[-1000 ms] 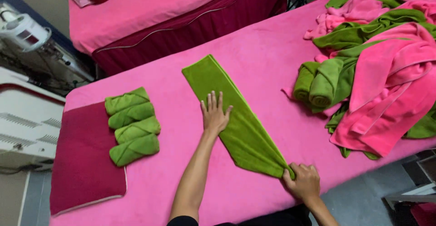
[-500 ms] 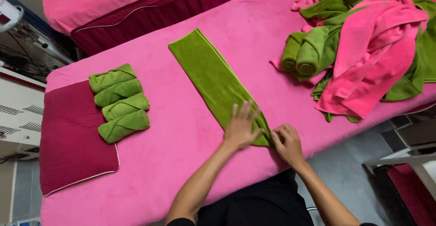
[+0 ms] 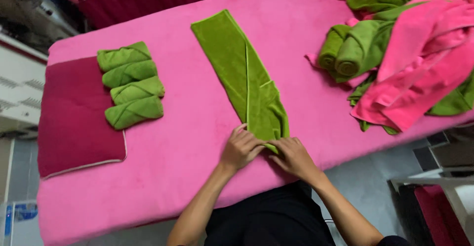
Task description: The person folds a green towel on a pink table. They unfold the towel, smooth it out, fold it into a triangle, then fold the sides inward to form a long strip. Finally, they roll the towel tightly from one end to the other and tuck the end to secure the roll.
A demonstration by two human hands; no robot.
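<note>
Hands meet at the near end of a long folded green cloth towel (image 3: 244, 73) lying on the pink padded table (image 3: 187, 127). Left hand (image 3: 240, 148) and right hand (image 3: 292, 155) have curled fingers pinching its narrow tip.

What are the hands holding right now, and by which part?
Both the left hand and the right hand grip the folded green towel at its narrow near end, which points toward the person; the rest lies flat on the pink bed cover.
</note>
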